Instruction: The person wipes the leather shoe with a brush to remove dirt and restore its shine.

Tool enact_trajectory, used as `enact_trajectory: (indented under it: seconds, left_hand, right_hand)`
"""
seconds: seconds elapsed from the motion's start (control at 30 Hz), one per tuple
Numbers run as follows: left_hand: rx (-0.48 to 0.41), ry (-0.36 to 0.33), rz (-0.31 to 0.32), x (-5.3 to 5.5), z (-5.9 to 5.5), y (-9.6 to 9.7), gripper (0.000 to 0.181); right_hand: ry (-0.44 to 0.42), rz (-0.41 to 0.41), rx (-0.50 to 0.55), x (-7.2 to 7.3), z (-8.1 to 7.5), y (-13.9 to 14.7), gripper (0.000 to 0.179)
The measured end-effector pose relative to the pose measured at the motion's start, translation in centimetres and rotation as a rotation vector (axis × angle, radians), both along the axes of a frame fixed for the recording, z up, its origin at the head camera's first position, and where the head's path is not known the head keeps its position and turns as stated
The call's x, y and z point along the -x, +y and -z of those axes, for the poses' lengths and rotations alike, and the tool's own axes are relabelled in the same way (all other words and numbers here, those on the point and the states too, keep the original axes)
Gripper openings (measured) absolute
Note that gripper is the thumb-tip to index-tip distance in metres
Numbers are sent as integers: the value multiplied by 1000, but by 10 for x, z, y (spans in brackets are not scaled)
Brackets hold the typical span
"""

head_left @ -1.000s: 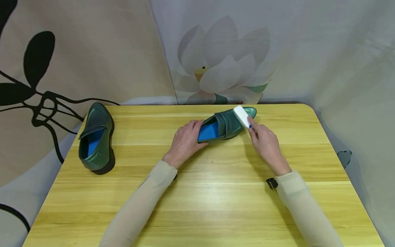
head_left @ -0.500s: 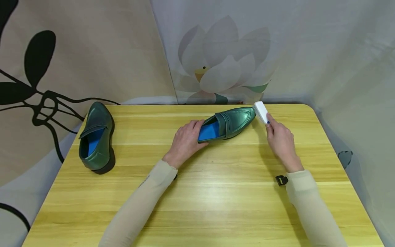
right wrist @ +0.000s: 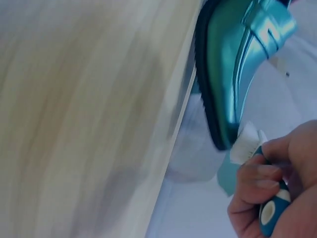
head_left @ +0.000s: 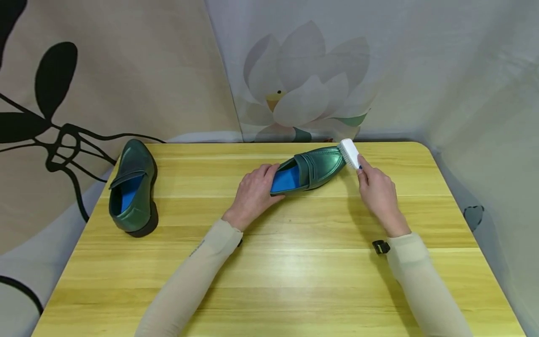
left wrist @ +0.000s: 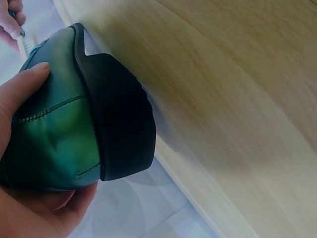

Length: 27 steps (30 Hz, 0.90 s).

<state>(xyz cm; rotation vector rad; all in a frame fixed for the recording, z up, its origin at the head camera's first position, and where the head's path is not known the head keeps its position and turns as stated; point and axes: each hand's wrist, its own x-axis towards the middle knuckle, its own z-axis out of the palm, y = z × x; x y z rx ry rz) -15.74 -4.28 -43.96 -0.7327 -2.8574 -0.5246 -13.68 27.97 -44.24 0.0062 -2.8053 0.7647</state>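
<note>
A green metallic loafer (head_left: pixel 326 164) with a blue insole lies near the back edge of the table, toe pointing right. My left hand (head_left: pixel 254 191) grips it round the heel; in the left wrist view the thumb presses the side above the black heel block (left wrist: pixel 124 119). A white-headed brush (head_left: pixel 349 153) is in my right hand (head_left: pixel 379 194), bristles right at the shoe's toe. The right wrist view shows my fingers curled round its blue and white handle (right wrist: pixel 273 210), with the bristles (right wrist: pixel 245 144) beside the toe tip.
The matching green loafer (head_left: pixel 134 189) stands at the table's left edge, toe toward the back. A fabric backdrop (head_left: pixel 307 79) with a printed flower rises behind the wooden table (head_left: pixel 286 281).
From over the vamp, the brush has moved right to the toe tip and slightly past it, then a little back left. My left hand and the shoe have stayed in place.
</note>
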Motion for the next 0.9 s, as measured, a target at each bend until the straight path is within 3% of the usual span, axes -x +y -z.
enact_trajectory:
  seconds: [0.27, 0.53, 0.9]
  left_hand:
    - [5, -9, 4, 2, 0, -1, 86]
    - [-18, -16, 14, 11, 1, -2, 79]
    - [1, 161, 94, 33, 5, 8, 77]
  right_hand:
    - [-58, 83, 64, -2, 1, 23, 47]
    - [-16, 86, 97, -12, -8, 26, 48]
    - [46, 58, 115, -24, -25, 21, 47]
